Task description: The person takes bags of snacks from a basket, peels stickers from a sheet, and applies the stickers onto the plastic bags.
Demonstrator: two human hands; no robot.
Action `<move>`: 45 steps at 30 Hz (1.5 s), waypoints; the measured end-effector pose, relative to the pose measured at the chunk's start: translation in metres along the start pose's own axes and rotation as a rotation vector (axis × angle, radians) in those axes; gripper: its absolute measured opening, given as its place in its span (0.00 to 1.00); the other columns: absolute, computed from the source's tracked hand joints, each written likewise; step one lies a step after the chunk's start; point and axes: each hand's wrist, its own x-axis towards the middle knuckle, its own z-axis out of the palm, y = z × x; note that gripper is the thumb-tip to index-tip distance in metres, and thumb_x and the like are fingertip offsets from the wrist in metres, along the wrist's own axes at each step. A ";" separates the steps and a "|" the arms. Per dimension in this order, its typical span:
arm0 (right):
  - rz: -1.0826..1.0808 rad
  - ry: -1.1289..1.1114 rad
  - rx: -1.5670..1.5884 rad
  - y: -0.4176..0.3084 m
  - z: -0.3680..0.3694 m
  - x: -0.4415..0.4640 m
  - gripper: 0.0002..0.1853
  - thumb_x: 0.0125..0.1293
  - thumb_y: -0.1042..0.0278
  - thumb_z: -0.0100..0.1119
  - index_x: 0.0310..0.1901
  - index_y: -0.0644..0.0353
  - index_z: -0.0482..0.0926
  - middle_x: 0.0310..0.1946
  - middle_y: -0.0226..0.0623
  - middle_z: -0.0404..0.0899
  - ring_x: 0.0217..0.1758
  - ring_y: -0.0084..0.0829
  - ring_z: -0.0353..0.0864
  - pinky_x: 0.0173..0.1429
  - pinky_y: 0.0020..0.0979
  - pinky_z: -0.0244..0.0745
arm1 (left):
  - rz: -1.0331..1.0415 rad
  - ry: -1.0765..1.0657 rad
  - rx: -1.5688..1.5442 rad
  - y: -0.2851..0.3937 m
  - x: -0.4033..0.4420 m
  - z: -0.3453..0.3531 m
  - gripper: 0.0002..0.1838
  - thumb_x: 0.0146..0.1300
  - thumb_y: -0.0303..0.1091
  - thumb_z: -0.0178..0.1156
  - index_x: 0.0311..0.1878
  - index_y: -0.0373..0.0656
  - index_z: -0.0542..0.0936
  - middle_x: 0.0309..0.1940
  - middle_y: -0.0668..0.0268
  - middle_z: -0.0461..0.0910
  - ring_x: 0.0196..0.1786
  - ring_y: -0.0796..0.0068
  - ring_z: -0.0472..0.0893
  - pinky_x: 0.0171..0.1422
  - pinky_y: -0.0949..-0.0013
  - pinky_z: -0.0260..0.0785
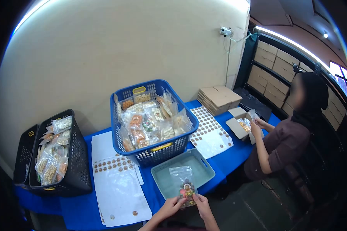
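A clear zip bag of small colourful pieces (pixel 182 175) is held upright between my two hands, over the near edge of a grey-green plastic tray (pixel 202 159). A round brown-and-white label shows on the bag's lower front. My left hand (pixel 171 208) pinches the bag's lower left side. On the lower right side, my right hand (pixel 203 207) grips it with the thumb in front. The fingers behind the bag are hidden. Left of the tray lie sticker sheets (pixel 121 196) with several round brown stickers on white backing.
A blue basket (pixel 164 148) full of snack packets stands behind the tray. Two black baskets (pixel 79 165) stand left, one heaped with packets. Another sticker sheet (pixel 212 140), stacked flat cardboard (pixel 219 96) and an open carton (pixel 235 133) are right, where a co-worker (pixel 281 142) handles a packet.
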 end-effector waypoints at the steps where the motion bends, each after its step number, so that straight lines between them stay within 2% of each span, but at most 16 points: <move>1: 0.022 0.000 0.025 -0.004 -0.003 -0.006 0.15 0.63 0.58 0.50 0.36 0.65 0.77 0.30 0.27 0.76 0.33 0.16 0.72 0.39 0.19 0.66 | 0.023 0.007 -0.088 0.004 0.001 0.004 0.16 0.64 0.40 0.48 0.40 0.35 0.75 0.25 0.62 0.78 0.29 0.77 0.78 0.33 0.74 0.71; 3: 0.054 -0.013 0.079 -0.014 -0.009 -0.015 0.16 0.63 0.58 0.50 0.34 0.64 0.77 0.27 0.27 0.76 0.30 0.16 0.70 0.37 0.19 0.65 | 0.074 0.034 -0.256 0.009 0.005 0.008 0.16 0.64 0.40 0.48 0.35 0.35 0.76 0.22 0.63 0.78 0.26 0.79 0.78 0.30 0.75 0.69; 7: 0.039 -0.095 -0.186 -0.033 -0.020 -0.026 0.17 0.64 0.56 0.49 0.30 0.64 0.77 0.21 0.26 0.74 0.22 0.13 0.64 0.26 0.16 0.59 | 0.068 -0.040 -0.340 0.008 0.007 0.011 0.18 0.62 0.44 0.50 0.32 0.36 0.77 0.19 0.66 0.76 0.23 0.81 0.75 0.29 0.77 0.67; 10: -0.025 -0.006 -0.198 -0.042 -0.016 -0.030 0.19 0.64 0.55 0.49 0.26 0.63 0.76 0.19 0.26 0.72 0.20 0.12 0.61 0.24 0.15 0.56 | 0.014 -0.181 -0.240 0.007 0.004 0.004 0.18 0.62 0.44 0.51 0.27 0.37 0.77 0.17 0.69 0.75 0.22 0.83 0.74 0.27 0.78 0.65; 15: -0.011 -0.067 -0.189 -0.038 -0.001 -0.021 0.20 0.64 0.54 0.47 0.27 0.65 0.76 0.18 0.29 0.72 0.22 0.16 0.67 0.28 0.17 0.62 | 0.090 0.228 -0.173 0.015 -0.003 -0.007 0.15 0.61 0.39 0.52 0.25 0.38 0.77 0.14 0.70 0.74 0.20 0.83 0.73 0.25 0.78 0.64; 19: -0.034 -0.240 -0.165 -0.036 0.007 -0.006 0.12 0.64 0.65 0.48 0.33 0.66 0.76 0.23 0.30 0.74 0.26 0.16 0.70 0.32 0.18 0.65 | 0.286 0.657 -0.057 0.024 0.003 -0.056 0.11 0.61 0.34 0.53 0.26 0.37 0.76 0.14 0.66 0.73 0.19 0.79 0.74 0.25 0.76 0.65; 26: 0.006 -0.088 -0.111 -0.033 0.001 0.009 0.07 0.62 0.71 0.49 0.33 0.66 0.75 0.23 0.32 0.74 0.25 0.18 0.71 0.32 0.18 0.66 | 0.675 1.159 -0.167 0.034 0.006 -0.139 0.14 0.63 0.31 0.50 0.21 0.37 0.71 0.13 0.69 0.71 0.17 0.84 0.71 0.21 0.80 0.59; 29: 0.033 -0.016 0.046 -0.026 -0.002 0.011 0.07 0.62 0.72 0.49 0.32 0.65 0.75 0.23 0.31 0.74 0.24 0.18 0.71 0.31 0.18 0.66 | 0.363 1.024 -0.024 0.022 0.033 -0.171 0.17 0.64 0.40 0.48 0.24 0.38 0.71 0.15 0.67 0.73 0.17 0.82 0.72 0.21 0.80 0.61; 31: 0.031 -0.002 0.069 -0.022 -0.002 0.010 0.06 0.62 0.72 0.49 0.32 0.64 0.74 0.22 0.31 0.74 0.24 0.18 0.70 0.30 0.17 0.66 | 0.022 0.714 -0.467 -0.005 0.055 -0.184 0.21 0.64 0.50 0.45 0.32 0.38 0.71 0.18 0.64 0.75 0.18 0.79 0.74 0.23 0.80 0.65; 32: 0.025 0.003 0.069 -0.022 -0.002 0.009 0.06 0.62 0.72 0.49 0.31 0.64 0.74 0.22 0.31 0.74 0.24 0.18 0.70 0.30 0.17 0.66 | -0.064 0.619 -0.522 -0.011 0.055 -0.181 0.26 0.63 0.55 0.41 0.47 0.38 0.66 0.21 0.62 0.77 0.20 0.78 0.76 0.26 0.79 0.68; 33: 0.016 0.009 0.070 -0.021 -0.002 0.009 0.06 0.62 0.72 0.49 0.31 0.64 0.74 0.22 0.31 0.74 0.24 0.18 0.70 0.30 0.17 0.65 | -0.043 0.646 -0.472 -0.014 0.053 -0.171 0.30 0.64 0.49 0.45 0.59 0.37 0.52 0.25 0.60 0.78 0.22 0.77 0.77 0.27 0.78 0.69; 35: 0.022 0.038 0.055 -0.019 -0.003 0.006 0.06 0.62 0.72 0.49 0.31 0.64 0.74 0.21 0.30 0.73 0.23 0.18 0.70 0.30 0.18 0.66 | 0.167 0.716 -0.308 -0.046 0.053 -0.141 0.37 0.63 0.42 0.49 0.64 0.39 0.39 0.31 0.57 0.78 0.25 0.75 0.78 0.30 0.75 0.70; 37: 0.038 0.062 0.037 -0.014 -0.006 0.003 0.07 0.62 0.71 0.49 0.29 0.63 0.74 0.20 0.30 0.72 0.22 0.19 0.69 0.29 0.19 0.65 | 0.100 0.601 -0.261 -0.039 0.025 -0.106 0.41 0.61 0.36 0.53 0.65 0.39 0.34 0.39 0.54 0.76 0.28 0.73 0.79 0.33 0.73 0.71; 39: 0.056 0.071 0.015 -0.007 -0.010 0.004 0.08 0.61 0.71 0.49 0.26 0.63 0.73 0.18 0.30 0.71 0.21 0.19 0.69 0.28 0.19 0.65 | 0.073 0.360 -0.278 -0.060 0.006 -0.081 0.44 0.60 0.36 0.54 0.65 0.40 0.32 0.45 0.51 0.73 0.32 0.71 0.79 0.36 0.73 0.71; 42: 0.054 0.023 0.008 0.001 -0.016 0.008 0.11 0.61 0.71 0.50 0.21 0.61 0.71 0.15 0.29 0.69 0.19 0.19 0.68 0.27 0.19 0.64 | 0.048 0.345 -0.096 -0.055 -0.028 -0.084 0.44 0.59 0.35 0.56 0.65 0.40 0.34 0.48 0.50 0.71 0.34 0.69 0.79 0.38 0.71 0.71; 45: 0.032 -0.038 -0.061 0.003 -0.013 0.018 0.12 0.60 0.72 0.50 0.18 0.60 0.69 0.14 0.29 0.68 0.18 0.20 0.68 0.26 0.19 0.63 | 0.062 0.536 -0.001 -0.044 -0.058 -0.118 0.43 0.58 0.35 0.56 0.65 0.39 0.36 0.49 0.49 0.70 0.37 0.67 0.78 0.42 0.70 0.70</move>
